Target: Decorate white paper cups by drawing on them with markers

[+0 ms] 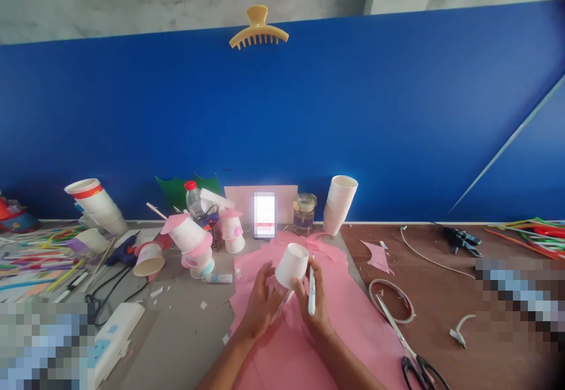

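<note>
A white paper cup [292, 265], upside down and a little tilted, is held up above sheets of pink paper [339, 331]. My left hand [261, 307] has its fingers closed against the cup's left and lower side. My right hand [316, 299] grips a white marker [312, 290] that points upward, while its thumb presses on the cup's lower right. Something thin and whitish shows below the cup between my hands; I cannot make out what it is.
Pink-and-white cup models [189, 243] stand to the left, near a glue gun [121, 252] and a power strip [115, 340]. Behind are a lit phone [264, 216], a glass jar [304, 213] and stacked cups [339, 205]. Scissors [404, 340] and a tape roll [410, 307] lie right.
</note>
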A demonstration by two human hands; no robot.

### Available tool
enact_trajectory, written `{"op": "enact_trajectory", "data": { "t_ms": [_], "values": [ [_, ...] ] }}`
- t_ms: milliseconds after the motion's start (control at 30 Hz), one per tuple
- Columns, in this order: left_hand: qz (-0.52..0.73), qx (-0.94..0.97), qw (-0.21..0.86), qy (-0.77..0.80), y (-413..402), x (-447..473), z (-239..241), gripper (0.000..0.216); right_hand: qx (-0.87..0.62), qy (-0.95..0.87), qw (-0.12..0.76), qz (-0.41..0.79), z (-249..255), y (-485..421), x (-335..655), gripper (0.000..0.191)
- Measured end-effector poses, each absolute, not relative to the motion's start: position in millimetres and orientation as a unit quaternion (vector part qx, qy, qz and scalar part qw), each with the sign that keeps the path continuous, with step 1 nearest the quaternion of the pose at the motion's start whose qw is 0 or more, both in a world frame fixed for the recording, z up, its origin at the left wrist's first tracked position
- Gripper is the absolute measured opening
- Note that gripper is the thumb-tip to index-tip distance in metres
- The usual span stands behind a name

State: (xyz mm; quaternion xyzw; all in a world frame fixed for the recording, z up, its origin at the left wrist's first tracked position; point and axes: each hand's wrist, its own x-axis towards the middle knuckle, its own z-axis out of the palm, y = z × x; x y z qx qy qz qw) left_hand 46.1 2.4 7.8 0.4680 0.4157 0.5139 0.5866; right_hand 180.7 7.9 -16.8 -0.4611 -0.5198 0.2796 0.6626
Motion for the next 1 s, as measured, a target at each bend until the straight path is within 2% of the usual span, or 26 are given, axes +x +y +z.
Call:
{"op": "enact_trajectory", "data": {
  "t_ms": [167,333,400,500,633,833,1000],
  "values": [
    [0.558,0.417,0.531,0.483,11,40,-4,0.041,-0.500,-0.507,0.650,0.267,-25,14,189,0.049],
    [0.570,0.362,0.559,0.481,21,41,-11,0.026,-0.513,-0.525,0.636,0.237,-28,19,191,0.049],
    [0.595,0.334,0.561,0.469,24,40,-10,0.029,-0.516,-0.526,0.636,0.232,-26,20,189,0.049],
    [0.621,0.298,0.577,0.439,24,40,-6,0.043,-0.531,-0.505,0.644,0.221,-24,21,188,0.051],
    [0.609,0.317,0.595,0.417,22,42,-3,0.052,-0.533,-0.529,0.626,0.208,-24,23,192,0.047],
    [0.565,0.399,0.574,0.438,16,47,-6,0.046,-0.537,-0.549,0.599,0.227,-33,26,193,0.047],
    [0.535,0.438,0.558,0.458,13,46,-1,0.032,-0.528,-0.543,0.601,0.256,-39,29,190,0.040]
  ]
}}
